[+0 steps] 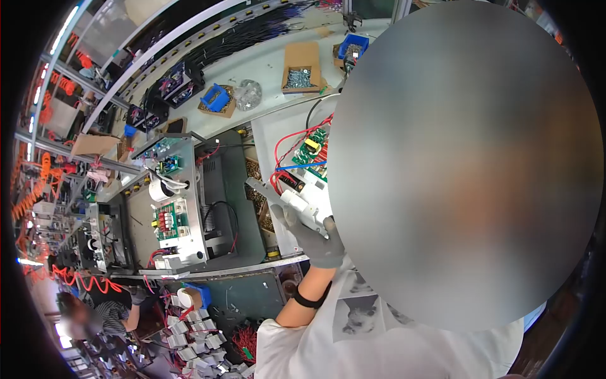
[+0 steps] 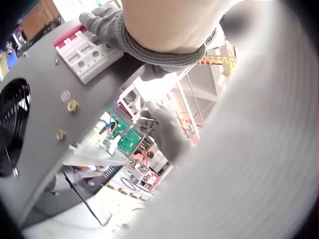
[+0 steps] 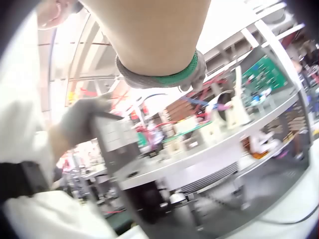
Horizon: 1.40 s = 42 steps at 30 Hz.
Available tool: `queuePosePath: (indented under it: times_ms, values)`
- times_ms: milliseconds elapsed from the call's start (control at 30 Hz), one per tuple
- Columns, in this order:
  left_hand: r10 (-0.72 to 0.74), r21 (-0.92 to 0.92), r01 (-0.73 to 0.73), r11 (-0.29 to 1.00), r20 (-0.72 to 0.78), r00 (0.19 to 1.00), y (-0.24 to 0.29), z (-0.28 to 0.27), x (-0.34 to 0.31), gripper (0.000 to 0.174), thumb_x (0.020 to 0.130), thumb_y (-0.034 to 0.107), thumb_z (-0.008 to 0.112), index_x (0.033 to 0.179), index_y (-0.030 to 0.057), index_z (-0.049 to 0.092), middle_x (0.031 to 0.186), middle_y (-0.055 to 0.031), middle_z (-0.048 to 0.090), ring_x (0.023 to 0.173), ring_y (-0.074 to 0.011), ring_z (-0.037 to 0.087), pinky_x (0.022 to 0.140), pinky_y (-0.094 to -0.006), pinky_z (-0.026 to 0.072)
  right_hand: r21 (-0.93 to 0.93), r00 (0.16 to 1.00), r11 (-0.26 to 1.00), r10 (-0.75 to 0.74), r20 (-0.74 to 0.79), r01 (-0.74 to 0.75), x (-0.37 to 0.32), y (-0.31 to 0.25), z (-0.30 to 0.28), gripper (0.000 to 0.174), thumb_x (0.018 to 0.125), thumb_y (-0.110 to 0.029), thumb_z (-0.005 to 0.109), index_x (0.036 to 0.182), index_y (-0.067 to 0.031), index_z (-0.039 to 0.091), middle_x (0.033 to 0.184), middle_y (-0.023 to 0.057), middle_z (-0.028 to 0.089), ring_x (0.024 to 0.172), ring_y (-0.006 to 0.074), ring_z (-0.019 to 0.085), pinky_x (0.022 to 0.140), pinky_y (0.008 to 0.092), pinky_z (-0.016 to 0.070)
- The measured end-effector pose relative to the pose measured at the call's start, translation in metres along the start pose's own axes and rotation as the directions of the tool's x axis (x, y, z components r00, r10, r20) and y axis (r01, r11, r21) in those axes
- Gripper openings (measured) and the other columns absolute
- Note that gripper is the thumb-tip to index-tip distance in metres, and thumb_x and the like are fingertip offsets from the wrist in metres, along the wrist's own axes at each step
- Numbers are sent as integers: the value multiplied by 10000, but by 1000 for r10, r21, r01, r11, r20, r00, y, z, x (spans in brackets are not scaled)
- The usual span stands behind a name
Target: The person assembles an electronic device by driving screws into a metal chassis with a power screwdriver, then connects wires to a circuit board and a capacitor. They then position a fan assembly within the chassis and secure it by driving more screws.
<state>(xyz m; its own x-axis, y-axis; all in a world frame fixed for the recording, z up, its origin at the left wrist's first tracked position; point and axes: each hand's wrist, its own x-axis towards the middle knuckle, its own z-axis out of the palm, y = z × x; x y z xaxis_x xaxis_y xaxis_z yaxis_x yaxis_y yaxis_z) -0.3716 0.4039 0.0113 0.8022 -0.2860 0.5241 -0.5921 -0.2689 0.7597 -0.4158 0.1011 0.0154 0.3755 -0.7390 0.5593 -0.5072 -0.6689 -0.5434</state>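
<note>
1. Panel point(image 1: 262, 191), flat grey sheet metal, is held up tilted. The gloved left hand point(image 1: 317, 240) clasps its edge, fingers curled round it just beside a white breaker point(image 1: 294, 201).
2. Only the left wrist view shows the round black fan point(image 2: 11, 124) and brass studs point(image 2: 73, 105) below the fingers point(image 2: 99, 20).
3. Right hand point(image 2: 167, 132), in a grey knit glove, sits behind the panel's edge; whether it grips cannot be told.
4. Left of the fingers, well apart, lies an open chassis point(image 1: 218, 189) with green boards.

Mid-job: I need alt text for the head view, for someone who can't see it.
A gloved left hand grips a grey panel bearing a white breaker. To its left sits an open chassis with green boards; a blur hides the right side.
</note>
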Motion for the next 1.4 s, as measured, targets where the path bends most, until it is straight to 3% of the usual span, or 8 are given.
queuePosePath:
  times_ms: [100,167,300,567,867,1033,1167,1400]
  values:
    - [9,-18,-9,1000,-35,999,-9,6,-3,812,701,33,524,1387,-49,98,1416,-342,125,1325,-474,157,1060,-514,179,-219,983,975,-60,-176,20,54,34,28,448,855,-257,537,1240,-53,433,1141,196,502,1053,326,505,904,379,397]
    - [45,-14,-46,999,-55,997,-11,7,-1,804,695,35,526,1370,-100,110,1412,-324,166,1321,-442,209,1078,-483,176,582,957,813,-141,253,-34,62,58,41,501,870,-268,524,1311,-70,391,1262,190,455,1169,279,455,970,342,346]
    - [204,40,-201,979,-123,971,-18,7,13,760,742,107,512,1361,-113,128,1393,-323,224,1287,-428,281,1056,-465,239,334,862,941,-122,492,-57,58,77,26,450,890,-257,493,1290,-72,399,1134,181,564,1054,280,545,880,341,412]
    - [132,-426,-110,898,22,991,-67,-15,111,562,817,213,455,1300,-51,340,1294,-264,410,1116,-344,490,947,-441,377,-65,988,990,129,84,-124,-27,29,-7,295,875,-248,516,1101,-59,518,894,187,607,811,369,590,691,444,454]
    - [389,-17,-398,917,253,886,-109,1,184,358,729,49,505,1073,51,603,1259,-228,498,1214,-428,401,1030,-470,287,-23,996,1000,-1,-89,-1,-108,12,-55,326,863,-178,552,1096,38,478,990,193,509,887,347,513,782,405,420]
    - [125,-167,-134,977,-60,990,-98,4,78,428,801,101,524,1204,-37,481,1237,-189,496,1183,-330,454,978,-404,352,42,891,953,-297,342,302,-206,29,-48,405,787,-181,624,1137,-48,470,1104,186,470,987,350,472,857,426,390]
    - [-200,-104,215,971,141,970,-119,3,-8,452,802,120,532,1234,4,471,1220,-155,511,1116,-274,490,927,-375,389,-133,705,989,47,708,68,-204,29,25,454,763,-269,651,1157,-107,495,1212,140,466,1178,326,416,948,434,365]
    - [-478,71,568,820,631,611,-128,-4,-38,444,801,100,536,1241,96,480,1113,-82,578,856,-146,564,763,-273,455,-159,467,907,-46,883,389,-214,35,101,525,768,-324,654,1226,-135,480,1277,140,434,1200,323,396,999,453,319]
